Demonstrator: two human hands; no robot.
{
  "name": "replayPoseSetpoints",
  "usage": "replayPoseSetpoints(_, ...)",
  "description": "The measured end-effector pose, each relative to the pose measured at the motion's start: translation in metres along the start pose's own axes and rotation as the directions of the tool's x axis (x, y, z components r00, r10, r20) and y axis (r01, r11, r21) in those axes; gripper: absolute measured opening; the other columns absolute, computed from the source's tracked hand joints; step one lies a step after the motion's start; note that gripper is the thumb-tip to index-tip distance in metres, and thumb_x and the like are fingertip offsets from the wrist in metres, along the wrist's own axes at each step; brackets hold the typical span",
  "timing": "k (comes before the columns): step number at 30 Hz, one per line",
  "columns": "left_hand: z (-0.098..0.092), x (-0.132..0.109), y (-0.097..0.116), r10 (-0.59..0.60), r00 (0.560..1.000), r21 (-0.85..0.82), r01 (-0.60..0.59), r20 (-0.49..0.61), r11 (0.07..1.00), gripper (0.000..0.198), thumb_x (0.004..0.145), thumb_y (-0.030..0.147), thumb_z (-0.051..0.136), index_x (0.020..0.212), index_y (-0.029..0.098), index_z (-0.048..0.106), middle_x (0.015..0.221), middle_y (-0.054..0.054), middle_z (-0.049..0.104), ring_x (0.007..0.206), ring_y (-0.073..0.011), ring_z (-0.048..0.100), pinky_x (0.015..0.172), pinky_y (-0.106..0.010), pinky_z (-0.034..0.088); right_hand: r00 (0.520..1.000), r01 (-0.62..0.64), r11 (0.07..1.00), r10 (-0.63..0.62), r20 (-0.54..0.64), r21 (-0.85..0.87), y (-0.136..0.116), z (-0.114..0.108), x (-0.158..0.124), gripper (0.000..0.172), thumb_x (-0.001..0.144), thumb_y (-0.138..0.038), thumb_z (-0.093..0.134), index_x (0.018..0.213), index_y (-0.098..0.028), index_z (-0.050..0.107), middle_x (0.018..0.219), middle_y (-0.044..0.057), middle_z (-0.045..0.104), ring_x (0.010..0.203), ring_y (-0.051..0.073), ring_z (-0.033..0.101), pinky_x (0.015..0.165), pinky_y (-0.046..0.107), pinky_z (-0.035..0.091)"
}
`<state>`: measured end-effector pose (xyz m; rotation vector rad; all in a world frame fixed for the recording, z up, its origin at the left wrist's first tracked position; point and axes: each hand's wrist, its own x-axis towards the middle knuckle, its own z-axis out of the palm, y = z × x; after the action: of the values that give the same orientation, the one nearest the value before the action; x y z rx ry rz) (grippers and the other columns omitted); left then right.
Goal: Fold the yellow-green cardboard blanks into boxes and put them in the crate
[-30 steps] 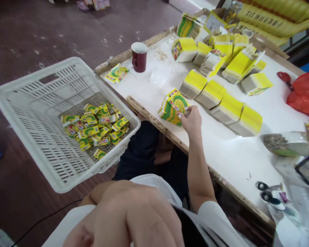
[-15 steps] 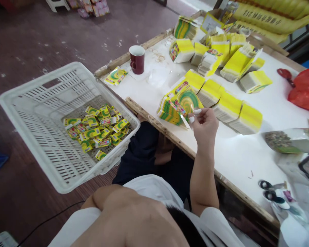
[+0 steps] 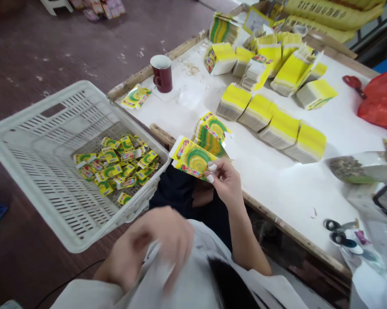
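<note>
My right hand is closed in a pinch on a flat yellow-and-green printed carton, held just off the table's front edge, over my lap. Behind it a stack of the same flat cartons stands on the white table. My left hand is low at my chest against white cloth, and it is blurred by motion, so its fingers are unclear. To the left a white slotted plastic basket holds several folded little cartons.
Rows of yellow card stacks lie across the table's middle and back. A dark red mug stands at the far left corner. Scissors lie at the near right, beside clear bags. A red plastic bag sits at the right edge.
My right hand lifted one flat carton off the stack and brought it back towards my lap. My left hand dropped lower and now moves against the white cloth.
</note>
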<state>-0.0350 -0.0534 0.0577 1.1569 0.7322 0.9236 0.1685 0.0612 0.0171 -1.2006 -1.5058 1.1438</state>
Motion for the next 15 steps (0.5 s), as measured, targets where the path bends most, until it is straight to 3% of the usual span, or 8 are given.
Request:
replayPoseSetpoints(2,-0.007,0.024,-0.019,-0.022,0.998,0.0,0.022,-0.065,1.0,0.049,0.081,0.069,0.066,0.078,0.021,0.069,0.071,-0.008,0.071,0.064,-0.0188,0.066,0.061,-0.03,0.052,0.999,-0.041,0.998,0.041,0.001,0.047,0.0,0.001,-0.002,0.018,0.076,-0.031,0.076,0.083,-0.023,0.061,0.094,0.003,0.074,0.063,0.012,0.055,0.055,0.025,0.044)
replayPoseSetpoints(3,-0.009,0.035,-0.029,0.001,0.974,-0.01,-0.003,-0.228,1.0,0.046,0.076,0.063,0.077,0.088,0.02,0.069,0.077,-0.006,0.072,0.067,-0.0167,0.065,0.062,-0.027,0.051,0.998,-0.054,0.997,0.054,0.014,0.059,0.0,0.003,-0.004,0.02,0.076,-0.032,0.077,0.083,-0.023,0.061,0.094,0.003,0.074,0.062,0.012,0.055,0.054,0.025,0.044)
replayPoseSetpoints(4,-0.01,0.045,-0.04,0.039,0.925,-0.042,-0.06,-0.378,0.997,0.055,0.069,0.064,0.081,0.1,0.02,0.069,0.088,-0.007,0.074,0.075,-0.0174,0.067,0.064,-0.026,0.052,0.998,-0.062,0.996,0.06,0.038,0.062,-0.001,0.005,-0.007,0.02,0.076,-0.032,0.078,0.083,-0.023,0.06,0.093,0.003,0.073,0.061,0.011,0.053,0.054,0.025,0.044)
replayPoseSetpoints(6,-0.009,0.06,-0.057,0.102,0.855,-0.136,-0.197,-0.508,0.971,0.069,0.069,0.07,0.078,0.115,0.021,0.067,0.103,-0.01,0.075,0.095,-0.0239,0.07,0.078,-0.032,0.057,0.991,-0.062,0.997,0.055,0.121,0.051,-0.002,0.012,-0.013,0.02,0.076,-0.03,0.077,0.081,-0.022,0.059,0.082,-0.001,0.069,0.058,0.01,0.05,0.053,0.024,0.043)
replayPoseSetpoints(9,-0.002,0.071,-0.068,0.086,0.776,-0.205,-0.269,-0.625,0.941,0.061,0.078,0.066,0.072,0.122,0.024,0.067,0.113,-0.01,0.075,0.112,-0.0292,0.068,0.092,-0.04,0.057,0.972,-0.047,0.999,0.039,0.23,0.026,-0.002,0.022,-0.024,0.017,0.077,-0.023,0.072,0.079,-0.023,0.056,0.066,-0.005,0.056,0.055,0.01,0.048,0.053,0.023,0.042)
replayPoseSetpoints(11,0.003,0.074,-0.069,0.077,0.731,-0.195,-0.28,-0.678,0.94,0.056,0.085,0.067,0.065,0.12,0.024,0.068,0.112,-0.01,0.076,0.113,-0.0304,0.069,0.09,-0.042,0.059,0.976,-0.034,0.999,0.033,0.217,0.002,0.001,0.026,-0.031,0.014,0.078,-0.021,0.068,0.082,-0.023,0.054,0.069,-0.005,0.056,0.059,0.012,0.051,0.056,0.024,0.044)
replayPoseSetpoints(15,0.011,0.071,-0.075,0.142,0.706,-0.081,-0.273,-0.694,0.959,0.056,0.086,0.071,0.059,0.113,0.023,0.072,0.103,-0.012,0.077,0.108,-0.0314,0.072,0.083,-0.042,0.063,0.983,-0.012,1.0,0.008,0.183,0.025,0.009,0.028,-0.042,0.018,0.079,-0.024,0.069,0.09,-0.024,0.054,0.084,0.0,0.06,0.072,0.015,0.057,0.068,0.029,0.05)
